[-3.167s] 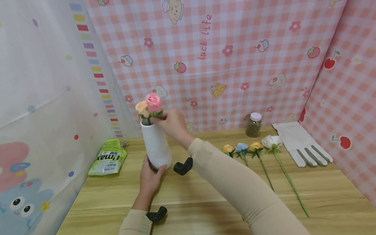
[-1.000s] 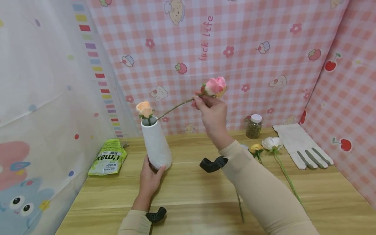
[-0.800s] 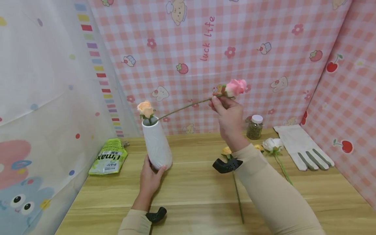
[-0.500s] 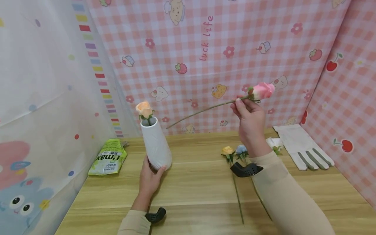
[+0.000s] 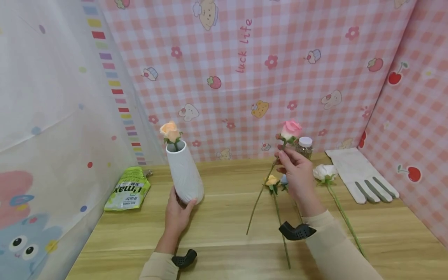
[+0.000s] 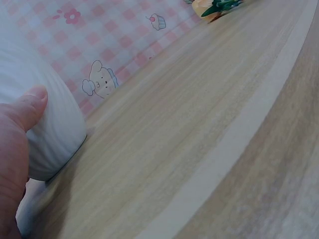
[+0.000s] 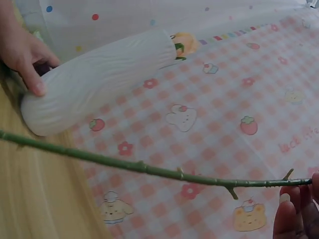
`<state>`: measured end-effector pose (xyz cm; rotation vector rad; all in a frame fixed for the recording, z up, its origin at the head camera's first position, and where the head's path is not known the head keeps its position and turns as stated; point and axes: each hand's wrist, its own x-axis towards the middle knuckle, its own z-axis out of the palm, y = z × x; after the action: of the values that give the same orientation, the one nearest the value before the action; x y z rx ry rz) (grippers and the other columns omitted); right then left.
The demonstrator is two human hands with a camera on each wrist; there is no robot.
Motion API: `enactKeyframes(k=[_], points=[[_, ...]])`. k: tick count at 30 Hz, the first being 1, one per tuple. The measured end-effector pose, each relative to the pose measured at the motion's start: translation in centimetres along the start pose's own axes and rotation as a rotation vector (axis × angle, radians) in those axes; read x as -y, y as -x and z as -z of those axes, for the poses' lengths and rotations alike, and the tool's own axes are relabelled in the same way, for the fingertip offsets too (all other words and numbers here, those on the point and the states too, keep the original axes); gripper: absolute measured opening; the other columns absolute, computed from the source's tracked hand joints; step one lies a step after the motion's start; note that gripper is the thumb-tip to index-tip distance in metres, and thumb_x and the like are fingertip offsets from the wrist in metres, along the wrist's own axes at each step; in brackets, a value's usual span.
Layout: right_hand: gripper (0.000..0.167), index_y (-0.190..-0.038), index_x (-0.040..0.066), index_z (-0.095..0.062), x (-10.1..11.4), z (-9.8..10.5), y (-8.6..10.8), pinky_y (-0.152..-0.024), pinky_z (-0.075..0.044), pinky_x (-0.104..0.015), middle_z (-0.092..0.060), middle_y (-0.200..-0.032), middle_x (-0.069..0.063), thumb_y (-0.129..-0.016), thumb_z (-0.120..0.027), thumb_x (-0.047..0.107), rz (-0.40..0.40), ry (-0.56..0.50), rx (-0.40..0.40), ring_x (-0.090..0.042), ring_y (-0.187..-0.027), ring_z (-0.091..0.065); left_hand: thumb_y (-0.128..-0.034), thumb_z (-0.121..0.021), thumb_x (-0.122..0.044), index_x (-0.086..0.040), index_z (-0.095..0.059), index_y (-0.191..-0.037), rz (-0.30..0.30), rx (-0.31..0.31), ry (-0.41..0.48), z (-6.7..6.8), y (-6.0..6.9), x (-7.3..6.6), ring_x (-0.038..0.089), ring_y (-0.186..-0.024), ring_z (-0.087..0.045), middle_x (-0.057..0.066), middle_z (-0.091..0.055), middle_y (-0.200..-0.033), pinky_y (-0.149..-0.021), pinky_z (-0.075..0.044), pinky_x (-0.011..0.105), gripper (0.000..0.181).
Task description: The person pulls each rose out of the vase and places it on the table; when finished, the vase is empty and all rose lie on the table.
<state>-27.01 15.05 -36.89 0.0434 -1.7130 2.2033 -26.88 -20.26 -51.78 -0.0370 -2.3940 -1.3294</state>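
Note:
My left hand (image 5: 177,213) grips the lower part of a white vase (image 5: 185,171), which tilts a little to the left on the table. A peach rose (image 5: 170,131) stands in the vase's mouth. At the right, my right hand (image 5: 297,175) pinches a pink rose (image 5: 291,130) by its stem just below the bloom. That rose's thorny stem (image 7: 149,169) slants down to the left, apart from the vase. In the left wrist view, my thumb presses the vase wall (image 6: 55,114).
On the wooden table (image 5: 224,233) lie a yellow rose (image 5: 271,181), a partly hidden blue flower (image 5: 284,180) and a white flower (image 5: 325,173). A lidded jar (image 5: 305,146) and a glove (image 5: 362,175) are at the back right. A green packet (image 5: 128,190) lies left of the vase.
The right hand has drawn the pink rose out of the vase, carried it right and lowered it, its bloom now upright. The left hand still holds the vase in place.

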Motion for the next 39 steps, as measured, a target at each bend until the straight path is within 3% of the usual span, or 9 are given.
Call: enactKeyframes(k=[10,16,21,28,34,39], points=[[0.038,-0.124,0.000,-0.063,-3.1,0.1,0.9,-0.066,-0.052,-0.024,-0.071,-0.087,0.009,-0.095,-0.061,0.025,-0.075,0.210,0.053,-0.009,-0.080,-0.062,-0.0846,-0.075,-0.033,-0.005,-0.021,-0.151,0.010,0.000,0.002,0.0,0.4,0.0,0.033,-0.133,-0.039,0.022,-0.037,-0.147,-0.108,-0.034,0.046,0.090],[0.034,-0.121,0.002,-0.065,-5.7,0.6,1.1,-0.064,-0.051,-0.023,-0.072,-0.097,-0.007,-0.094,-0.064,0.021,-0.092,0.341,0.090,-0.012,-0.084,-0.063,-0.0848,-0.074,-0.032,-0.004,-0.021,-0.151,-0.003,0.003,0.007,-0.1,0.6,0.1,0.033,-0.133,-0.038,0.022,-0.036,-0.148,-0.108,-0.033,0.047,0.090],[0.026,-0.116,0.003,-0.067,-8.1,0.6,1.7,-0.058,-0.047,-0.022,-0.070,-0.099,-0.016,-0.092,-0.066,0.014,-0.129,0.412,0.139,-0.012,-0.075,-0.061,-0.0845,-0.075,-0.032,-0.003,-0.021,-0.151,-0.007,-0.001,0.009,-0.1,0.6,0.1,0.033,-0.132,-0.039,0.022,-0.037,-0.146,-0.107,-0.034,0.047,0.090],[0.008,-0.093,0.002,-0.070,-9.9,0.0,2.2,-0.054,-0.048,-0.025,-0.068,-0.082,-0.011,-0.088,-0.070,0.008,-0.013,0.498,0.171,-0.016,-0.067,-0.058,-0.0843,-0.075,-0.029,-0.003,-0.022,-0.150,-0.021,-0.010,0.035,0.0,0.3,-0.1,0.032,-0.131,-0.041,0.022,-0.040,-0.144,-0.106,-0.036,0.046,0.089],[0.015,-0.102,0.004,-0.075,-10.6,-0.1,2.3,-0.066,-0.053,-0.025,-0.072,-0.098,-0.010,-0.090,-0.067,0.007,-0.005,0.620,0.249,-0.018,-0.084,-0.066,-0.0840,-0.076,-0.028,-0.002,-0.023,-0.150,-0.023,-0.012,0.033,0.0,0.0,-0.1,0.033,-0.129,-0.043,0.023,-0.042,-0.142,-0.106,-0.036,0.046,0.088],[0.016,-0.103,0.003,-0.075,-11.6,-0.1,2.2,-0.070,-0.053,-0.028,-0.072,-0.099,-0.009,-0.088,-0.069,0.005,0.015,0.703,0.313,-0.019,-0.088,-0.066,-0.0842,-0.076,-0.028,-0.002,-0.023,-0.150,-0.012,-0.010,0.026,0.0,0.0,-0.2,0.033,-0.128,-0.044,0.023,-0.043,-0.141,-0.105,-0.037,0.047,0.088]])
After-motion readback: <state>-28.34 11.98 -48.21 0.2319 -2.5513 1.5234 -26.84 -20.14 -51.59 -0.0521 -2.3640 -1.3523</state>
